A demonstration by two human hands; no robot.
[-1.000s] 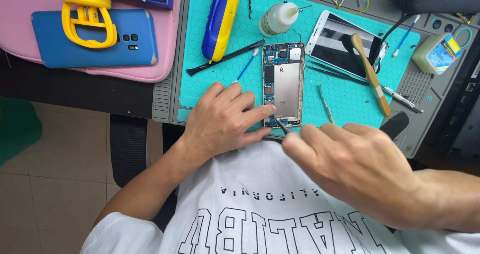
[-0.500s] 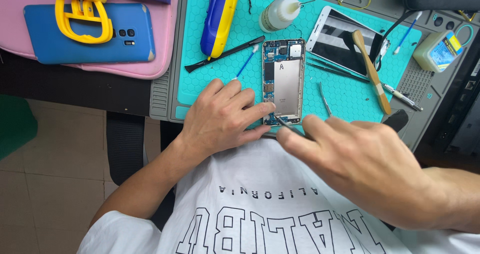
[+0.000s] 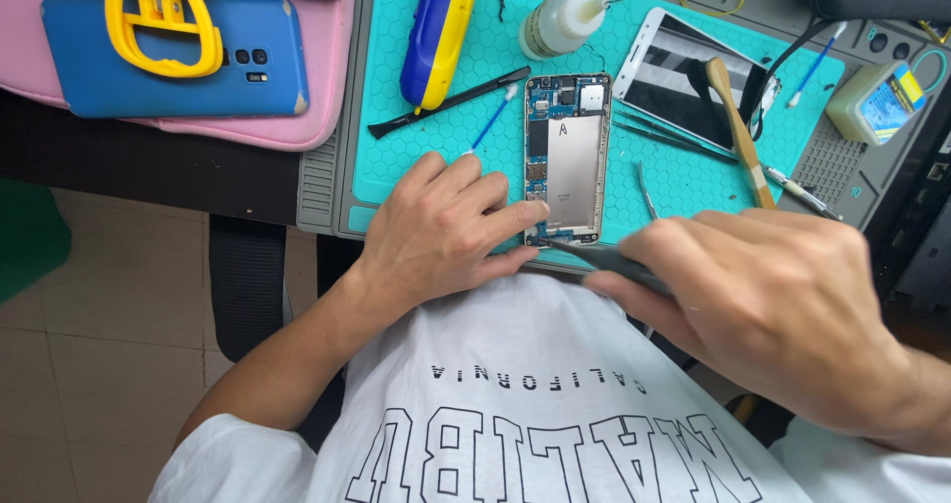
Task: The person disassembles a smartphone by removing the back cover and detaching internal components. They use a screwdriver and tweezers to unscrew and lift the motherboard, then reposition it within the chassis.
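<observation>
Opened smartphone lying back-up on teal repair mat, near its near edge, circuit board and silver shield exposed. Left hand palm down at the phone's near left corner, wrist bent inward, fingers spread, index and thumb tips pressed against the frame; grip pinched on the phone's edge. Right hand knuckles up at near right, grip clamped on dark tweezers, tips touching the phone's near end. Blue cotton swab and black spudger just left of the phone. Detached screen at far right.
</observation>
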